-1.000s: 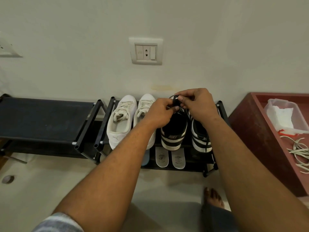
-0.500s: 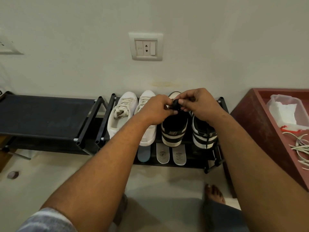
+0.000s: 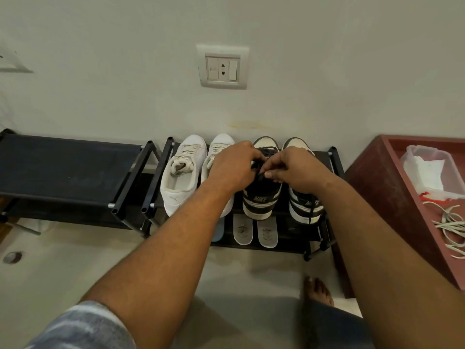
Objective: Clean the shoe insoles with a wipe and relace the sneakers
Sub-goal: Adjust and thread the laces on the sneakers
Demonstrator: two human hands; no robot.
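Two hands are working over the left black-and-white sneaker point(image 3: 261, 200) on the shoe rack point(image 3: 161, 172), left hand point(image 3: 232, 167) and right hand point(image 3: 293, 170) each pinching its black lace point(image 3: 261, 174) between curled fingers; I judge they should be keeping it flat and drawing both ends evenly. Counting from the left: two white sneakers point(image 3: 180, 177) and two black-and-white sneakers point(image 3: 304, 210) are standing on top, three insoles point(image 3: 242, 229) are lying below, and one wipe tub point(image 3: 427, 170) is sitting far right beside loose pale laces point(image 3: 450, 225).

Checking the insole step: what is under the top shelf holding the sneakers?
Two grey insoles lie on the lower shelf; a bluish piece is partly covered by the left forearm. Farther back, the sneakers hide everything.
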